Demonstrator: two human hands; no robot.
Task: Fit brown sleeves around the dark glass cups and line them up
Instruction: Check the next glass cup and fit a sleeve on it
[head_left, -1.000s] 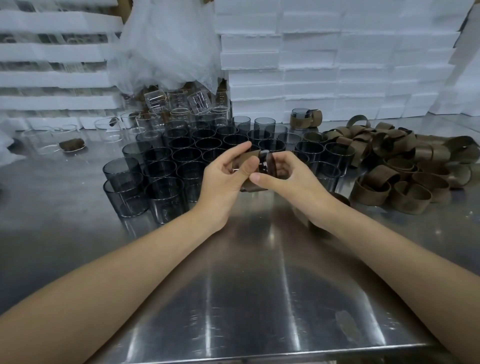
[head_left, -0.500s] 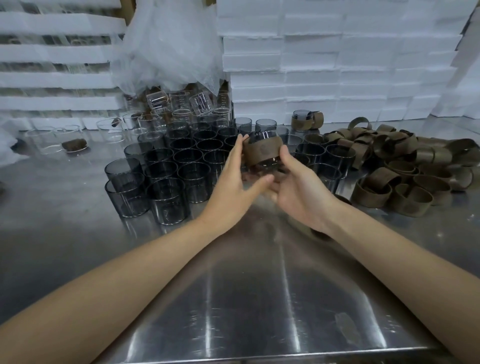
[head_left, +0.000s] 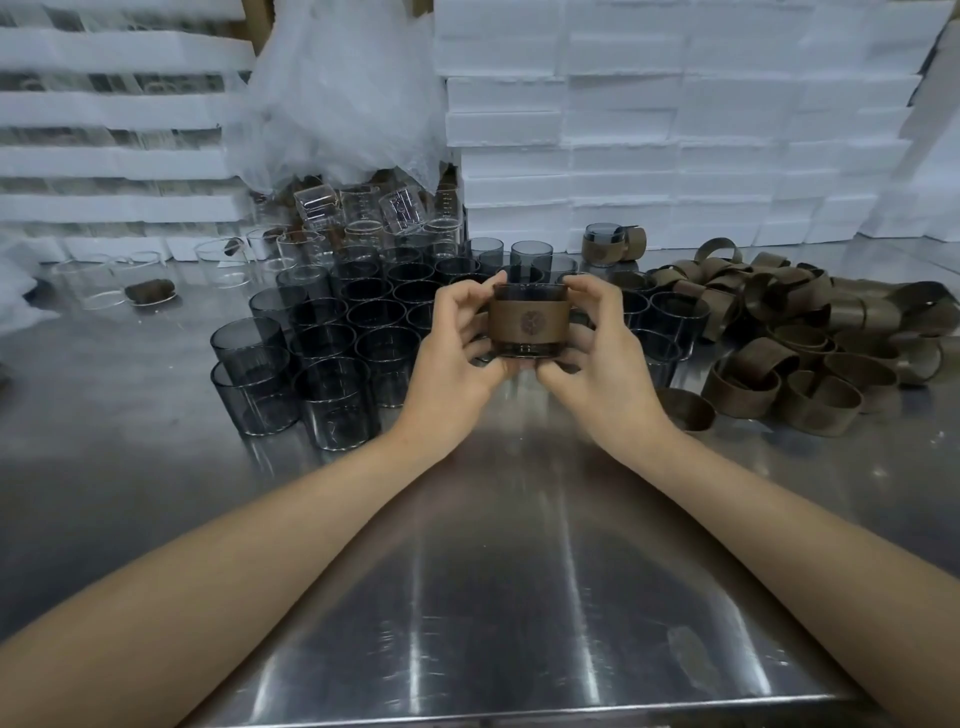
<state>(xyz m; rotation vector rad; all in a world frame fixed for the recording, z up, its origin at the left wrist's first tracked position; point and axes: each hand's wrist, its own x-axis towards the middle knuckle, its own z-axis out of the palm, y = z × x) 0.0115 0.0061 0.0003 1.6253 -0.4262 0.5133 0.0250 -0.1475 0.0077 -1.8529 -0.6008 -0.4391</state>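
I hold one dark glass cup (head_left: 529, 347) upright above the metal table, with a brown sleeve (head_left: 529, 325) wrapped round its middle and a round emblem facing me. My left hand (head_left: 456, 353) grips its left side and my right hand (head_left: 602, 353) grips its right side, fingers curled over the rim and thumbs under the base. Behind it stand several bare dark glass cups (head_left: 332, 343) in rows. A heap of loose brown sleeves (head_left: 789, 338) lies to the right. One sleeved cup (head_left: 605, 245) stands at the back by the foam blocks.
The steel table (head_left: 493, 597) stretches towards me with its front edge at the bottom. Clear glass cups (head_left: 109, 280) stand at the back left under crumpled plastic (head_left: 332, 98). White foam blocks (head_left: 675, 130) are stacked along the back wall.
The cup was on its side between my hands while the sleeve went on; now it is upright and lifted slightly, with the sleeve seated round its middle and the emblem facing me.
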